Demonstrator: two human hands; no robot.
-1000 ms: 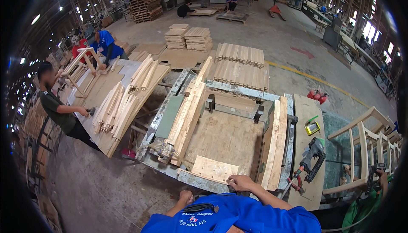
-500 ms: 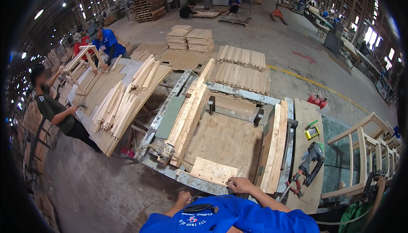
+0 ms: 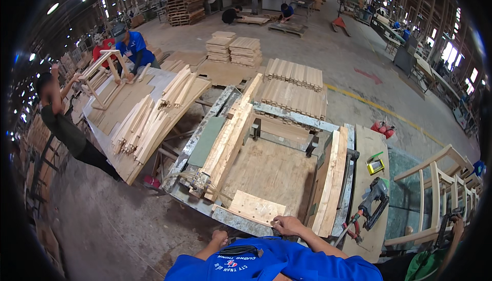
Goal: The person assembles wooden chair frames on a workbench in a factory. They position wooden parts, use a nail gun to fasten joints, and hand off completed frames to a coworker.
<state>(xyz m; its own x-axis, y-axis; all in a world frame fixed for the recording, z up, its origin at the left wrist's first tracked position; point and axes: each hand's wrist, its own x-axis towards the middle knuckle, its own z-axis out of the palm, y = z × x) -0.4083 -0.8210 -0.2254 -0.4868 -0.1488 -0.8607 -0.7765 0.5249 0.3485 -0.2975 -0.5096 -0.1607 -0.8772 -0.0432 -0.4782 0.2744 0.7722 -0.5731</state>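
While the right hand sits at its corner, the drilled panel lies flat at the near edge of the bench

Head view: panel's between left and right timber strips. I'd guess light, stiff, dry, not slippery; corners may chip, so hold opposite edges. Right grip: fingers at near right corner; can't tell if pinching or just resting. Left hand: curled, apart from panel; can't tell if holding anything. Vs half a second ago: panel and right hand unchanged; co-worker at left now has an arm up.
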